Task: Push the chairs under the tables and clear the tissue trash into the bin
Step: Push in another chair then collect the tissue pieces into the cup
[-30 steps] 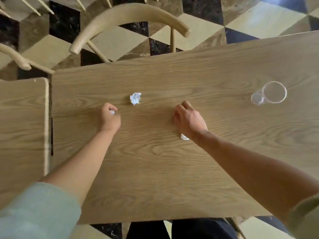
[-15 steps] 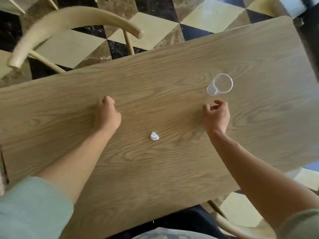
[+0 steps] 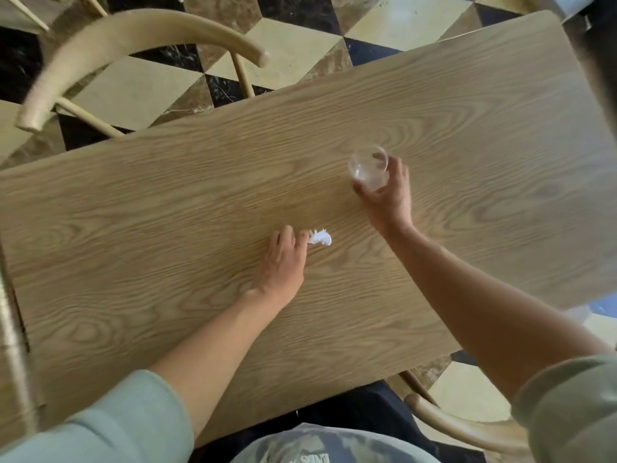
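A small crumpled white tissue (image 3: 321, 237) is seen lying on the wooden table (image 3: 167, 228), roughly at the middle of the tabletop. It is touched at its left edge by the fingertips of the left hand (image 3: 283, 259), which is laid palm-down on the wood with the fingers stretched toward the wad. The tissue is not lifted; whether it is actually pinched between fingers cannot be told, since only the fingertips' contact with its edge is shown.

Further right and beyond the tissue, a clear plastic cup (image 3: 369, 167) is gripped by the right hand (image 3: 387, 192). The fingers and thumb are curled around the cup's wall from the near side, and the cup is tilted so that its open mouth faces up toward the camera. Whether its base is touching the table cannot be judged.

Both forearms are bare, with pale green sleeves (image 3: 110, 426) pushed up near the elbows. Beyond the far-left corner of the table, a light wooden chair (image 3: 133, 38) with a curved backrest is seen standing on a floor (image 3: 300, 45) tiled in cream, brown and black. At the lower right, just beside the near edge of the table, the curved rail of a second chair (image 3: 444, 426) is visible.
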Available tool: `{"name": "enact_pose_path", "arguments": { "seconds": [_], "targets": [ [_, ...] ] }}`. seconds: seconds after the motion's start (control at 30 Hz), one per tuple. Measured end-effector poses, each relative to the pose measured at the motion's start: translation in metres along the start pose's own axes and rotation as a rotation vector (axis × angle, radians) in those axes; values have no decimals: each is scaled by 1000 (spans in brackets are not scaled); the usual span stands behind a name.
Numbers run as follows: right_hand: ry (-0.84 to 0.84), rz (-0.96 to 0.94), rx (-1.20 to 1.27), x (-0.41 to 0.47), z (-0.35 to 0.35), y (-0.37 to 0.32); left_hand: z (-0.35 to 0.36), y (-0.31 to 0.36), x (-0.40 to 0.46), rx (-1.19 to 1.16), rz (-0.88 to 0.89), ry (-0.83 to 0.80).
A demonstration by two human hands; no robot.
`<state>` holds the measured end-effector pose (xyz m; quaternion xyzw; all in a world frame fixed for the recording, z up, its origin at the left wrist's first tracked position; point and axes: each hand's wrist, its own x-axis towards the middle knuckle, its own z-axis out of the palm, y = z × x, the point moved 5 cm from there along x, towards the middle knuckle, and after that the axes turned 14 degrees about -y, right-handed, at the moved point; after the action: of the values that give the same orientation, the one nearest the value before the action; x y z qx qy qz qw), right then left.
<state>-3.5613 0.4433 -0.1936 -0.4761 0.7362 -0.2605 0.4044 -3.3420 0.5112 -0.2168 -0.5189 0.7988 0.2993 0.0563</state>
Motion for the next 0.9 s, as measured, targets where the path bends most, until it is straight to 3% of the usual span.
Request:
{"name": "enact_pose_path", "arguments": {
  "seconds": [0.07, 0.13, 0.23, 0.3, 0.37, 0.43, 0.53, 0.63, 0.7, 0.77, 0.83, 0.9],
  "targets": [
    [-59, -32, 0, -22, 27, -5, 0, -9, -12, 13, 33, 42],
    [-151, -67, -30, -46, 56, -13, -4, -22, -26, -110, -66, 108],
    [-334, -168, -109, -80, 94, -24, -10, -53, -53, -607, -451, 322],
    [-349, -186, -131, -91, 106, -27, -12, -71, -69, -982, -712, 408],
    [-289, -146, -106, -92, 104, -25, -13, -74, -76, -1301, -826, 464],
    [-253, -129, -116, -93, 98, -23, -16, -71, -79, -1431, -821, 462],
    [-222, -137, -237, -91, 76, -18, -10, -62, -70, -1203, -666, 362],
    [-148, -64, -364, -92, 46, -6, -4, -28, -47, -890, -392, 211],
    [-172, -44, -423, -97, 40, 1, 2, -4, -34, -624, -211, 112],
    [-230, -79, -482, -101, 41, 3, 3, 7, -28, -396, -138, 77],
    [-258, -69, -490, -102, 45, 6, 6, 0, -27, -386, -159, 92],
    [-268, -58, -504, -108, 50, 5, 1, -14, -29, -614, -263, 104]
  ]
}}
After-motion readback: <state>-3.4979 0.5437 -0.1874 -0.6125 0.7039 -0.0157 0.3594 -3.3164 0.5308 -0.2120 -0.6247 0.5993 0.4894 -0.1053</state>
